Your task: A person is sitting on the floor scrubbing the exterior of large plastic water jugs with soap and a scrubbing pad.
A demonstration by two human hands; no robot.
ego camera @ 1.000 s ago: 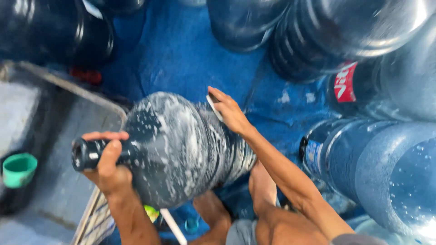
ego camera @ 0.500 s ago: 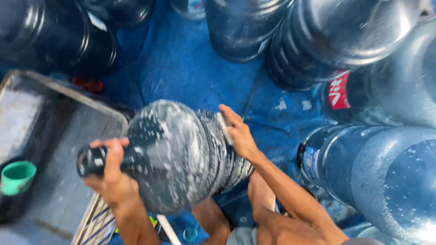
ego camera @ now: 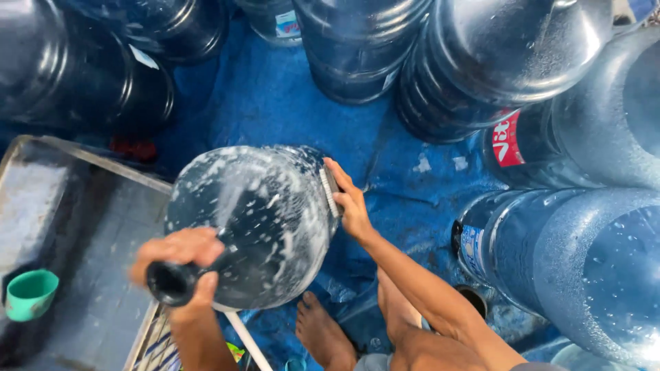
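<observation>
The head view looks straight down on a large soapy water jug held on its side above a blue tarp, its neck pointing toward the camera and its base away. The left hand is wrapped tight around the dark neck of the jug; motion blur smears the fingers, so their exact placement is hard to read. The right hand presses a scrub brush against the jug's far side, and only the pale bristle edge shows, the rest hidden under the fingers. White foam streaks the jug's wall. A bare foot stands on the tarp below the jug. To the left lies a grey tray with a green cup at its edge. Other big jugs crowd the top and right, most cut off by the frame.
</observation>
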